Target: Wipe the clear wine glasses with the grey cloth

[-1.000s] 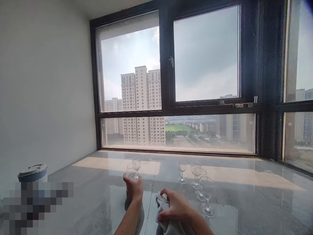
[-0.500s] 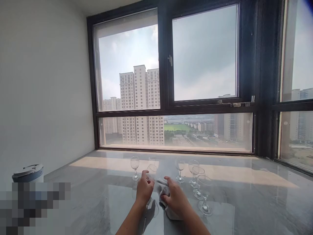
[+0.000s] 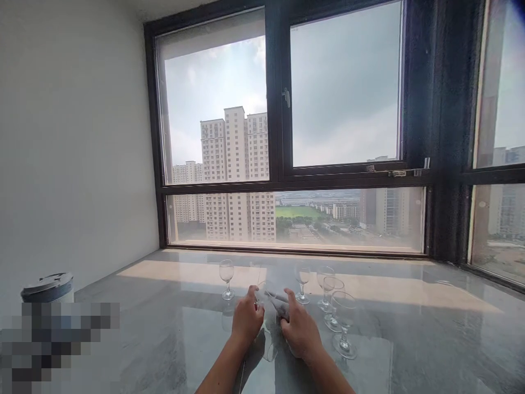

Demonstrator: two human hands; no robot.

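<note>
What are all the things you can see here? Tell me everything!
held wine glass: 1, clear, between both hands
cloth: 1, grey, pressed to the held glass
standing wine glasses: 5, clear, one left of the hands, four to the right
counter: 1, grey marble, glossy
lidded container: 1, grey lid, far left
window: dark frame, behind the counter
left hand: 1, grips the glass
right hand: 1, holds the cloth

High room, big windows

Dark-framed window [image 3: 283, 131] fills the frame's middle; white wall [image 3: 74, 153] left; sunlit, glossy grey surface [image 3: 410, 339] below, perhaps marble.
</note>
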